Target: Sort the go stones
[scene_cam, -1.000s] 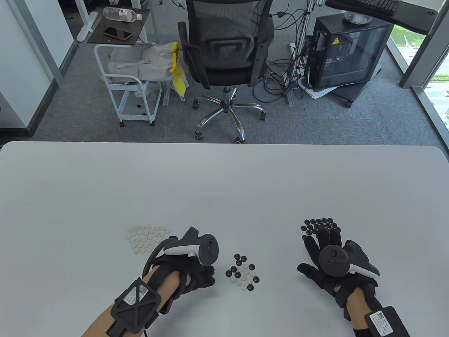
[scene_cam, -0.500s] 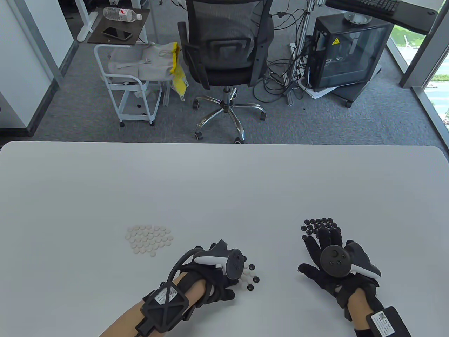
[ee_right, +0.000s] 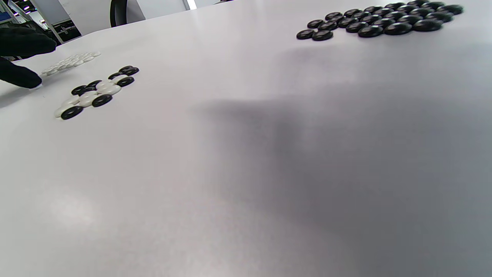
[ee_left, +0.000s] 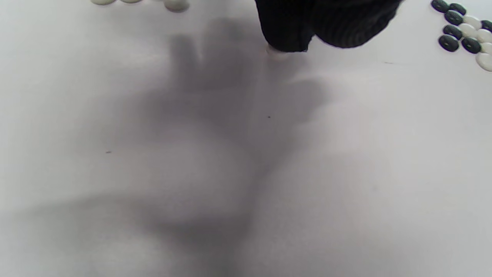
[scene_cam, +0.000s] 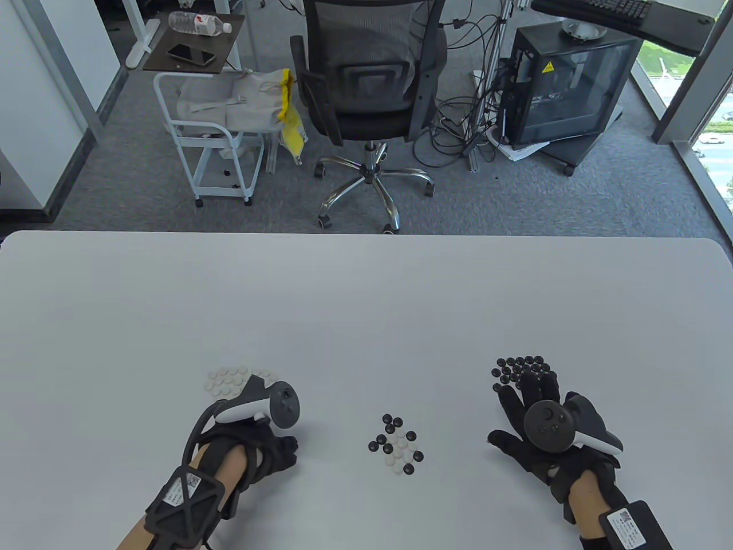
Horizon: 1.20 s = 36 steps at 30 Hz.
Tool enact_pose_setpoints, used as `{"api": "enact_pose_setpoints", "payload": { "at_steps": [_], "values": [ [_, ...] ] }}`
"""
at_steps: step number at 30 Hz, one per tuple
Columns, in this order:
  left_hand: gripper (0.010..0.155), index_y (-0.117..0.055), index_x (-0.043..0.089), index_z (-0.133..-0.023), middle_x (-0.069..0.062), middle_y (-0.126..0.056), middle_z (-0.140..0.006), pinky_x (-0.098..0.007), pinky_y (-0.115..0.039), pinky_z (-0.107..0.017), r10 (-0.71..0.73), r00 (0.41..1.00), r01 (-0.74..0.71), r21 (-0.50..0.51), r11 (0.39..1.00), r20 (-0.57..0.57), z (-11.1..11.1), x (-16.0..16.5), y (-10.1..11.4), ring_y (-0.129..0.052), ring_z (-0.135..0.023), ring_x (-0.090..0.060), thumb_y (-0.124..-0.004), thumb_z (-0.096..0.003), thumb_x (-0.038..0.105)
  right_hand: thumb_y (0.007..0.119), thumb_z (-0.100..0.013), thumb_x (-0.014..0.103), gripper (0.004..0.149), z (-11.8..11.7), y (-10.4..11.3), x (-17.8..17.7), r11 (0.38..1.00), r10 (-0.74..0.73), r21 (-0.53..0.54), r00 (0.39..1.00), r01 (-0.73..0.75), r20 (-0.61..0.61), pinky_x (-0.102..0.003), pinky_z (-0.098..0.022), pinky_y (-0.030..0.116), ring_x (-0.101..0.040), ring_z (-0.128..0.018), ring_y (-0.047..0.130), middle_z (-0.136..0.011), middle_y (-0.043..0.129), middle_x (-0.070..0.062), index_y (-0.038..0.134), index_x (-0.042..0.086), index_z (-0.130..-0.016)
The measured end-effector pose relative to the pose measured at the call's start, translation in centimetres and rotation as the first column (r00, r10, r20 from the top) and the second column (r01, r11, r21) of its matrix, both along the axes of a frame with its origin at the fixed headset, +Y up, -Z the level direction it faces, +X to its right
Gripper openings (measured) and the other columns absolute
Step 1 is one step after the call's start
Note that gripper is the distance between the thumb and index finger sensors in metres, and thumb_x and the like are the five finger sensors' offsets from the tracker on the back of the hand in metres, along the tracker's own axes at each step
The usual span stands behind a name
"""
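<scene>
While my right hand (scene_cam: pixel 532 427) lies flat with fingers spread beside the black stones (scene_cam: pixel 518 369), my left hand (scene_cam: pixel 266 452) hides part of the white stones (scene_cam: pixel 229 382). From its wrist, curled fingertips (ee_left: pixel 286 32) press a half-hidden white stone (ee_left: pixel 277 54) on the counter (ee_left: pixel 230 173). My right wrist shows the mixed pile (ee_right: pixel 94 94).

Black gloves (scene_cam: pixel 529 424), grey-white trackers (scene_cam: pixel 269 404), black QR-labelled wrist braces (scene_cam: pixel 183 507).

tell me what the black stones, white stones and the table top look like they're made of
Black stones: glossy, highlights on domed tops, probably glass or plastic.
White stones: smoother satin sheen, likely the same material; cannot tell exactly.
Table top: matte pale grey, even and seamless, looks like laminate.
</scene>
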State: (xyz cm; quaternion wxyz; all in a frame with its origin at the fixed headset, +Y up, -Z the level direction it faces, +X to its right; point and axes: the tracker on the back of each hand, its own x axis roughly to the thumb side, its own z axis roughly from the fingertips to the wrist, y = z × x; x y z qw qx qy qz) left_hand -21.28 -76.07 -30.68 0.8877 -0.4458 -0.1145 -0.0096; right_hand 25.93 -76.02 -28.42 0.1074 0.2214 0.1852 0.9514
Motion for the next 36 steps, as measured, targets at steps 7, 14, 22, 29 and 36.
{"api": "enact_pose_setpoints", "payload": {
  "at_steps": [7,14,22,29,36],
  "values": [
    [0.064,-0.047,0.035,-0.114,-0.021,0.017,-0.107,-0.081,0.000,-0.053,0.072,0.983,-0.076,-0.016,0.997,-0.167,-2.3,-3.4,-0.6,0.020,-0.090,-0.053,-0.055,-0.0522,0.051,0.049,-0.063,0.051,0.085,0.0,-0.1,-0.3,1.000,0.002,-0.005,1.000,-0.002,-0.003,-0.090,-0.049,0.004,-0.070,-0.087,-0.009,-0.106,-0.006,-0.048,0.018,-0.007,-0.118],
    [0.064,-0.047,0.036,-0.114,-0.020,0.018,-0.107,-0.081,0.000,-0.053,0.124,0.962,-0.131,-0.013,0.991,-0.245,-3.3,-5.0,-0.8,0.021,-0.090,-0.052,-0.053,-0.0513,0.051,0.049,-0.063,0.051,0.085,0.0,-0.1,-0.3,1.000,0.000,-0.006,1.000,0.000,-0.003,-0.090,-0.049,0.004,-0.070,-0.088,-0.009,-0.106,-0.006,-0.048,0.018,-0.007,-0.118],
    [0.071,-0.028,0.034,-0.117,-0.021,0.026,-0.104,-0.081,0.004,-0.054,0.201,0.950,-0.148,0.223,0.964,-0.238,-3.1,-5.2,4.3,0.026,-0.088,-0.052,-0.054,-0.0535,0.052,0.049,-0.063,0.051,0.085,-0.1,-0.2,-0.3,1.000,-0.003,-0.007,1.000,0.003,-0.002,-0.090,-0.049,0.004,-0.070,-0.087,-0.009,-0.106,-0.006,-0.048,0.018,-0.007,-0.118],
    [0.078,-0.009,0.029,-0.115,-0.021,0.025,-0.106,-0.081,0.003,-0.055,0.218,0.974,-0.136,0.608,0.782,-0.062,-0.2,-3.2,12.3,0.025,-0.090,-0.052,-0.057,-0.0579,0.053,0.049,-0.063,0.051,0.085,-0.2,-0.4,-0.5,1.000,0.002,-0.015,1.000,-0.002,-0.004,-0.090,-0.049,0.004,-0.070,-0.087,-0.009,-0.106,-0.006,-0.048,0.017,-0.007,-0.117],
    [0.082,-0.004,0.025,-0.113,-0.017,0.016,-0.112,-0.081,0.001,-0.054,0.103,0.990,-0.136,0.801,0.582,0.094,3.6,-0.3,12.6,0.020,-0.093,-0.052,-0.057,-0.0580,0.055,0.048,-0.063,0.051,0.086,-0.2,-0.4,-0.6,1.000,-0.004,-0.009,1.000,0.004,-0.009,-0.090,-0.049,0.004,-0.070,-0.087,-0.010,-0.106,-0.006,-0.048,0.015,-0.006,-0.117]
  ]
}}
